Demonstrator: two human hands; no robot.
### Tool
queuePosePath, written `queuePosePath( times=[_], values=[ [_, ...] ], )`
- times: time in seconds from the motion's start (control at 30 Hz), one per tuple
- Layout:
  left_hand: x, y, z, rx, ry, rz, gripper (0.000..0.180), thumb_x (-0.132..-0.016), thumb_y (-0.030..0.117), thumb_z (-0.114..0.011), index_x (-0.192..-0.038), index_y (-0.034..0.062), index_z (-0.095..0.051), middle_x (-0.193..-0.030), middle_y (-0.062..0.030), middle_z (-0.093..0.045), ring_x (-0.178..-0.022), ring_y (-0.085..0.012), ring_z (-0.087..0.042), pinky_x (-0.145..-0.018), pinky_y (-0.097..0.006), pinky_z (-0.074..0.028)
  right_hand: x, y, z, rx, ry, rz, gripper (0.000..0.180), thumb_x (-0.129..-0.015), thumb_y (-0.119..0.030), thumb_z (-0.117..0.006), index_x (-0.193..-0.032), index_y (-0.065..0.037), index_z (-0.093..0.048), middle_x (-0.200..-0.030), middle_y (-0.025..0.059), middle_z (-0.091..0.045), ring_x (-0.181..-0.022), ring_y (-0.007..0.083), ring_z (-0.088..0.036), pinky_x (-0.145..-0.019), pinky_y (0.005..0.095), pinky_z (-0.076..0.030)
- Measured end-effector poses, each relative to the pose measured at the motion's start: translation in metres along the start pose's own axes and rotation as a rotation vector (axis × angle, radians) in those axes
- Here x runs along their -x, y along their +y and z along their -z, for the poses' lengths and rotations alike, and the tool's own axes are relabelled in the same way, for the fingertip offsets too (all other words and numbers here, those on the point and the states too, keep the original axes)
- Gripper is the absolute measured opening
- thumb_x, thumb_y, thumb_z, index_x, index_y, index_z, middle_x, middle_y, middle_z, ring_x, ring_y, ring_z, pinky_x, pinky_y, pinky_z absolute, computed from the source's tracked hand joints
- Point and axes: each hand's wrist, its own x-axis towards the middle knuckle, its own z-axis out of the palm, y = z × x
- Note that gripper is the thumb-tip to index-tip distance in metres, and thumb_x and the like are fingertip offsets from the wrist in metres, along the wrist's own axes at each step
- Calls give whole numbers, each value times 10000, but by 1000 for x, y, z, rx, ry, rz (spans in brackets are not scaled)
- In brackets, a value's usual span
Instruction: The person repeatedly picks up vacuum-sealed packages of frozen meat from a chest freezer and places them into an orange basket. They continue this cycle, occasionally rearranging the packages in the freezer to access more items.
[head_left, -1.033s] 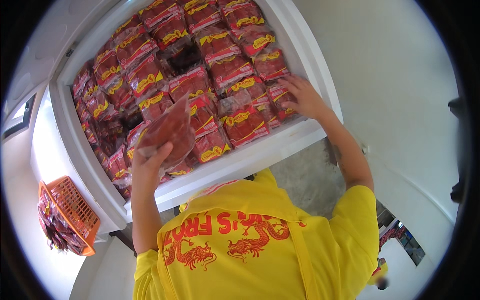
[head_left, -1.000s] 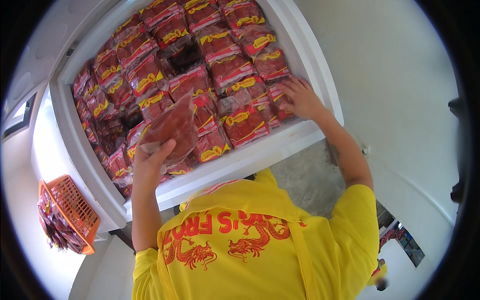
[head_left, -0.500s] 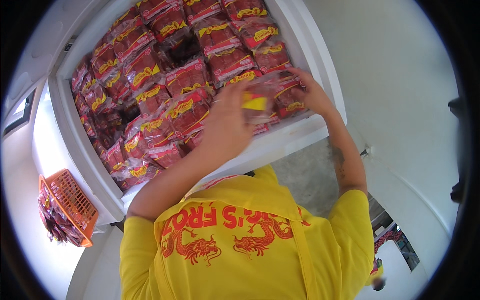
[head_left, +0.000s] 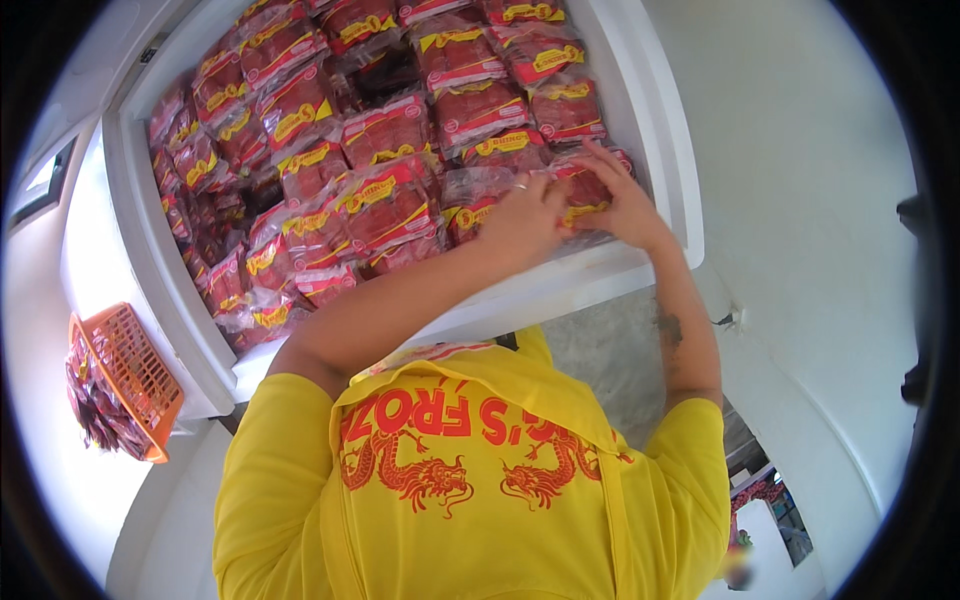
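Observation:
A white chest freezer (head_left: 672, 130) holds many clear plastic packs of dark red food with red and yellow labels. In its near right corner lies one pack (head_left: 585, 190), with both of my hands at it. My right hand (head_left: 628, 208) is open, its fingers spread over that pack's right side and its thumb toward the near edge. From the left, my left hand (head_left: 525, 225) reaches in open, fingertips touching the pack's left edge. Part of a neighbouring pack (head_left: 465, 218) shows beside my left hand. My hands hide some of the packs beneath.
The freezer's near rim (head_left: 470, 305) runs below my forearms. Rows of packs (head_left: 385, 205) fill the freezer, with a dark gap (head_left: 385, 80) among them. An orange plastic basket (head_left: 135, 370) of similar packs stands at the left. A pale wall (head_left: 800, 200) rises on the right.
My left hand has shifted right and slightly down, closer to my right hand. The blurred pack it was moving now cannot be singled out from those in the corner.

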Motion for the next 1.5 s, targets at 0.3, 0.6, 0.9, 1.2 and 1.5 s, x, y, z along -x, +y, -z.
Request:
queuePosePath(
  times=[0.3, 0.6, 0.9, 1.2, 1.5],
  values=[
    [10, -26, -7, -135, 129, -251, 476, -804, 182, -632, -1272, 161, -544, -1249, -152, -516, -1224, -369, -472, -1019, -483, -387, 27, 2, -44, 534, 198, 137, 830, -671, -409, -813, -1402, -246, -455, -1546, 154, -225, -1422, 447, -162, -1118, 554, -271],
    [91, -71, 68, 96, 146, 120, 452, -840, 193, -677, -1269, 118, -555, -1293, -153, -505, -1208, -351, -497, -989, -427, -441, 16, -27, -27, 703, 74, -145, 990, -596, -382, -860, -1456, -317, -375, -1573, 134, -174, -1437, 392, -161, -1155, 520, -207],
    [189, -75, 126, 279, 138, 304, 456, -872, 204, -668, -1297, 110, -533, -1342, -150, -463, -1192, -369, -512, -945, -423, -475, 6, -17, -37, 683, -67, -97, 1023, -622, -469, -820, -1494, -292, -316, -1590, 138, -112, -1455, 402, -95, -1168, 542, -100],
    [382, -109, 272, 78, 751, 488, 418, -857, 145, -688, -1258, 114, -575, -1294, -140, -512, -1166, -313, -536, -971, -398, -451, -86, -208, -72, 21, 319, 199, 400, -904, -166, -646, -1273, -41, -557, -1259, 114, -560, -1174, 228, -529, -993, 338, -420],
    [649, -176, 345, -45, 1172, 1124, 410, -847, 56, -559, -1256, 39, -575, -1226, -98, -566, -1112, -180, -567, -932, -288, -452, -148, -514, -291, -151, -282, 937, 255, -843, -35, -649, -1094, 12, -633, -1061, 123, -648, -1008, 232, -620, -878, 317, -475]
  ],
)
